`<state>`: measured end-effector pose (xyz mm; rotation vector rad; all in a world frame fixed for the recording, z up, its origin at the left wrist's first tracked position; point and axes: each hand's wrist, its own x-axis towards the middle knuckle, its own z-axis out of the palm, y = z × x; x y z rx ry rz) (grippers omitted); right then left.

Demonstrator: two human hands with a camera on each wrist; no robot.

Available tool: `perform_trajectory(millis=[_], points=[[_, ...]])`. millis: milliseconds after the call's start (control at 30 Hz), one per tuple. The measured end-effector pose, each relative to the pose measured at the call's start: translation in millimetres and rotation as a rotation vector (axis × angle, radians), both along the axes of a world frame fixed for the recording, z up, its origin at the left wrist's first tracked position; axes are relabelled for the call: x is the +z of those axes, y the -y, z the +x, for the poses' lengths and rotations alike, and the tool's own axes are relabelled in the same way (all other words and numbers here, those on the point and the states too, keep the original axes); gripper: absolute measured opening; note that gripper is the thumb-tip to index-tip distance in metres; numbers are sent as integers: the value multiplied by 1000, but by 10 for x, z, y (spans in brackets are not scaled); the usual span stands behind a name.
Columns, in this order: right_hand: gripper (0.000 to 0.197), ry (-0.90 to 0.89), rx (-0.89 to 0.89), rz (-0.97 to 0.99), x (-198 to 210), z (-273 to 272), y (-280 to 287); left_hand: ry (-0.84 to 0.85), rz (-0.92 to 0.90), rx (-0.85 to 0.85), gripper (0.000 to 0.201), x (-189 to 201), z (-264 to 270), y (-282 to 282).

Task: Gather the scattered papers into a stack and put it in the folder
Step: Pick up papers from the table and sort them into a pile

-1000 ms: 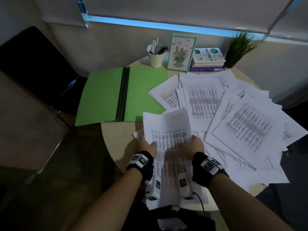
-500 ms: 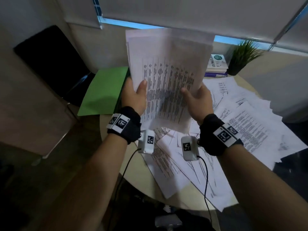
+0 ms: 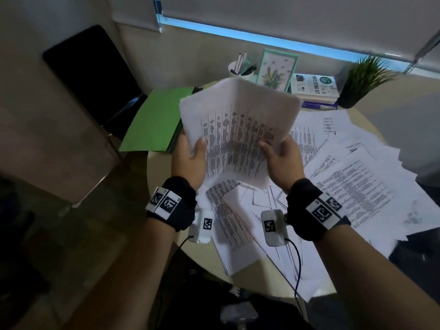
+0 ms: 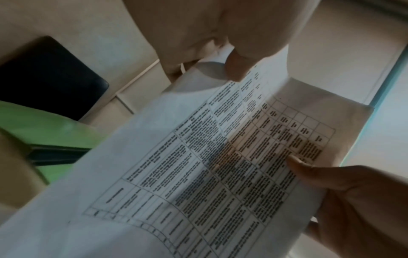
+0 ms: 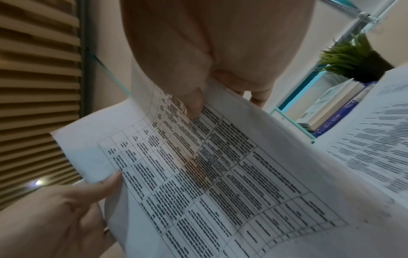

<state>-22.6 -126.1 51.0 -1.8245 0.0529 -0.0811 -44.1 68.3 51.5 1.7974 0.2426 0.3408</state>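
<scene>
Both hands hold a small stack of printed papers (image 3: 238, 129) up above the round table (image 3: 164, 210), bowed between them. My left hand (image 3: 190, 156) grips its left edge, thumb on the printed face. My right hand (image 3: 281, 156) grips the right edge the same way. In the left wrist view the left thumb (image 4: 238, 69) pinches the sheet (image 4: 198, 165); in the right wrist view the right thumb (image 5: 194, 104) pinches the stack (image 5: 209, 174). The green folder (image 3: 154, 122) lies at the table's left, partly hidden by the stack. Many loose papers (image 3: 357, 194) lie scattered over the table's right and front.
A pen cup (image 3: 240, 70), a framed picture (image 3: 277, 69), a pile of books (image 3: 316, 91) and a potted plant (image 3: 366, 79) line the table's back edge. A black chair (image 3: 90, 75) stands at the left. Cables hang from both wrist cameras.
The stack was lifted off the table a second ago and raised high; since then it has come down a little and tilted away, bowing between both hands.
</scene>
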Motion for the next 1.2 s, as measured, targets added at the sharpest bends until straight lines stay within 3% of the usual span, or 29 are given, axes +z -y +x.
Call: perform_trajectory(millis=[133, 333, 433, 567, 700, 767, 867, 967, 1067, 1200], points=[[22, 58, -16, 62, 81, -15, -17, 97, -40, 18, 31, 118, -41, 24], [34, -102, 29, -156, -355, -175, 3, -92, -10, 4, 19, -270, -182, 40], [34, -112, 37, -118, -301, -45, -36, -109, 32, 53, 25, -266, -70, 8], [28, -78, 174, -161, -168, 185, -253, -220, 41, 210, 46, -374, 43, -385], [24, -220, 408, -220, -310, 379, -527, -440, 77, 356, 40, -736, -137, -1056], [22, -257, 492, -372, -483, 431, -597, -565, 114, 415, 40, -929, -302, -1316], [25, -226, 558, -779, -795, 466, -660, -760, 183, 454, 51, -1168, -498, -1538], [44, -248, 657, -1070, -998, 497, -785, -863, 188, 454, 52, -1339, -554, -1633], [62, -187, 721, -1199, -1094, 565, -939, -926, 192, 432, 42, -1449, -503, -1671], [83, -57, 832, -1254, -1174, 689, -1136, -957, 153, 400, 45, -1510, -421, -1644]])
